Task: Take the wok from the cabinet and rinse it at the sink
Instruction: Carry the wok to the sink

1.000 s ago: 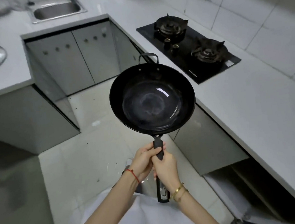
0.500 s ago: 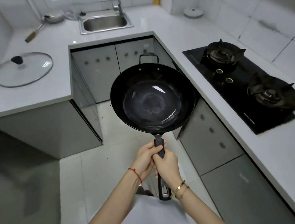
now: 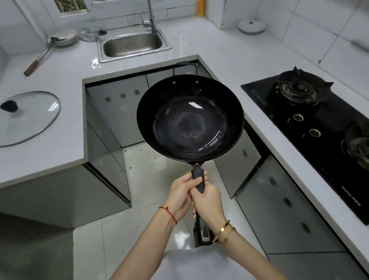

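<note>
Left hand and right hand clasped together, arms outstretched.

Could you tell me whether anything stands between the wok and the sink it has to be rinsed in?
Nothing visible does. The wok, held by the left hand and right hand on its handle, hangs over the floor. Ahead lies only bare countertop, then the empty-looking sink. The faucet stands behind the basin.

Glossy dark metal wok, steel sink, glass lid
</note>
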Demonstrator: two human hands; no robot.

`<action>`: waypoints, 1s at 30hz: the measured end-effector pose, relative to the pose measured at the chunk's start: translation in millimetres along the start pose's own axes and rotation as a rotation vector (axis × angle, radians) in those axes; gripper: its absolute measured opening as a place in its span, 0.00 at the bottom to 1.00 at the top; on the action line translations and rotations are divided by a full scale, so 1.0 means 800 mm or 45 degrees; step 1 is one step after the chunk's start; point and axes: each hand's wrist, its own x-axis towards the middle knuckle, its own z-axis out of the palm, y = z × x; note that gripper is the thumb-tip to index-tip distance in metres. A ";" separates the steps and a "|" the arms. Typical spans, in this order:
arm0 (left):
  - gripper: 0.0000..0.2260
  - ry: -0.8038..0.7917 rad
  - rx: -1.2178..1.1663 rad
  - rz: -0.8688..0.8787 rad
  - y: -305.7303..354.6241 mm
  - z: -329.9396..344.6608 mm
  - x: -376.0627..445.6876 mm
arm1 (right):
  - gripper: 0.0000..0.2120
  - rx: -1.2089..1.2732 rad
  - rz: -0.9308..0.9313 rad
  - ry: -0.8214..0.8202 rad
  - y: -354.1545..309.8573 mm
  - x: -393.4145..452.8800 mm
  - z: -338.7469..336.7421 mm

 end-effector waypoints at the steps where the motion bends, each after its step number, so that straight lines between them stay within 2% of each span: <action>1: 0.11 0.003 0.005 -0.001 0.010 0.001 0.018 | 0.13 -0.007 -0.002 0.008 -0.006 0.020 0.001; 13: 0.12 -0.031 0.067 -0.020 0.193 0.052 0.280 | 0.11 0.013 -0.026 0.075 -0.134 0.314 -0.026; 19: 0.11 -0.055 0.095 -0.011 0.268 0.075 0.414 | 0.07 0.051 -0.062 0.211 -0.190 0.446 -0.039; 22: 0.12 -0.078 0.098 -0.069 0.301 0.087 0.468 | 0.11 0.079 -0.036 0.261 -0.209 0.503 -0.044; 27: 0.11 -0.207 0.119 -0.116 0.334 0.101 0.558 | 0.10 0.075 -0.035 0.402 -0.229 0.586 -0.053; 30: 0.12 -0.281 0.166 -0.184 0.356 0.111 0.613 | 0.13 0.129 -0.030 0.507 -0.238 0.637 -0.055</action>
